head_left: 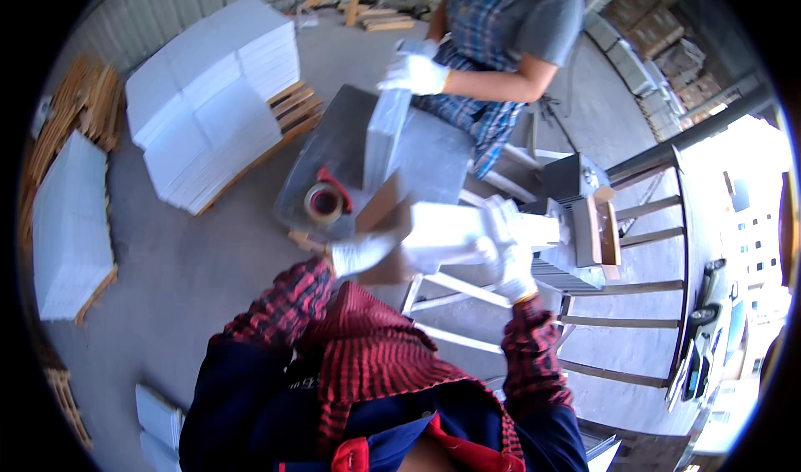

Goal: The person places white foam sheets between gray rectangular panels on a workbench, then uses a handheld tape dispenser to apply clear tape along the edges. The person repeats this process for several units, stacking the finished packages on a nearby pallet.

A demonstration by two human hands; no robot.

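A white carton [446,232] with brown cardboard flaps [385,213] standing out at its left end is held in front of me, partly smeared by motion. My right hand [507,259], in a white glove, closes over the carton's right part. At the flaps is my left hand [363,253], also gloved and blurred; how its fingers lie does not show. A tape dispenser [324,201] with a red handle rests on the grey table [334,151]. Across that table, a co-worker's gloved hand [415,71] steadies an upright flat pale box [386,138].
Stacked white flat boxes [213,109] stand on a wooden pallet at the left, with another stack [71,230] beyond. Right of the carton, an open brown box [596,230] sits on grey stacked panels [567,273]. A metal rail frame [622,323] runs along the right.
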